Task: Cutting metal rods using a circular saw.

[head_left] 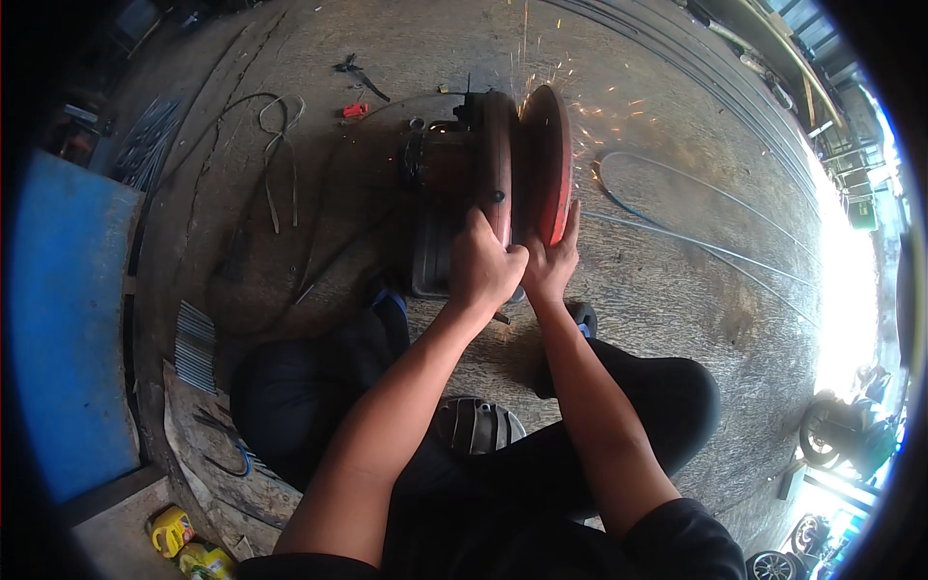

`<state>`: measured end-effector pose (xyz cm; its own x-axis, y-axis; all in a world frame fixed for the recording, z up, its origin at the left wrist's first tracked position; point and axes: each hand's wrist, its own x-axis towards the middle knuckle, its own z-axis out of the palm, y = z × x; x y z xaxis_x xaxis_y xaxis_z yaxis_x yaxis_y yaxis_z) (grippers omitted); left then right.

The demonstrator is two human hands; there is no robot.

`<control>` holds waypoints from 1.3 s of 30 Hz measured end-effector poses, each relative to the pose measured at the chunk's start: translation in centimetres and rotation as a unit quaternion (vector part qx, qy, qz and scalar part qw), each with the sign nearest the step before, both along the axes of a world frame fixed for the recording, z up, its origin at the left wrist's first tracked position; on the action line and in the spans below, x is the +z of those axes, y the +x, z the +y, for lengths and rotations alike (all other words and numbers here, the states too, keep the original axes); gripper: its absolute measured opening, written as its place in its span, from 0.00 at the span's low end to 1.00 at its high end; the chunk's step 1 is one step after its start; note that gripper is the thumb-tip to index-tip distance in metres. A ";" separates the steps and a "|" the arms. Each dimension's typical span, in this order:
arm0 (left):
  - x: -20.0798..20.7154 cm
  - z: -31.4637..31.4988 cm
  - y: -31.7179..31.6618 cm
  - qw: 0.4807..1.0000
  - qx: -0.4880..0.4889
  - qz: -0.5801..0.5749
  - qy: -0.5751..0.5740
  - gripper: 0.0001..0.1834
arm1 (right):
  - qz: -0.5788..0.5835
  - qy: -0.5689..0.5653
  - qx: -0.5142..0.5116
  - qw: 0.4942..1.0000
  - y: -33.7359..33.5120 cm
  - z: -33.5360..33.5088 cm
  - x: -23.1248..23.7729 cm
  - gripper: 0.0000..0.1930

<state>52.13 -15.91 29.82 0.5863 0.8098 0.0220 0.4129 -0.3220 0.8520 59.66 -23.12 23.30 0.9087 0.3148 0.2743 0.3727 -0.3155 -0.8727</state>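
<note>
A cut-off saw stands on the floor in front of me, its motor on the left and a curved reddish-brown wheel guard on the right. My left hand is closed at the near end of that guard; what its fingers wrap round is partly hidden. Just right of the guard a round red-edged disc stands on edge. My right hand grips its near lower rim, one finger stretched along its right side. Sparks fly from the far side, between guard and disc. The contact point is hidden.
Thin rods lie curved across the floor to the right. A cable and a small red piece lie at the far left. A blue panel stands left; yellow packages lie near left. Motorcycles stand at right.
</note>
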 end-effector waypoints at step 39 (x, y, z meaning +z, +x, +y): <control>-0.2 0.0 -0.1 0.999 -0.007 -0.033 -0.010 0.20 | 0.007 -0.005 -0.005 1.000 0.1 0.0 -0.5 0.38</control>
<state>52.04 -15.96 29.65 0.5962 0.8016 0.0443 0.3515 -0.3102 0.8833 59.73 -23.11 22.78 0.9151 0.3088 0.2592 0.3582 -0.3277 -0.8742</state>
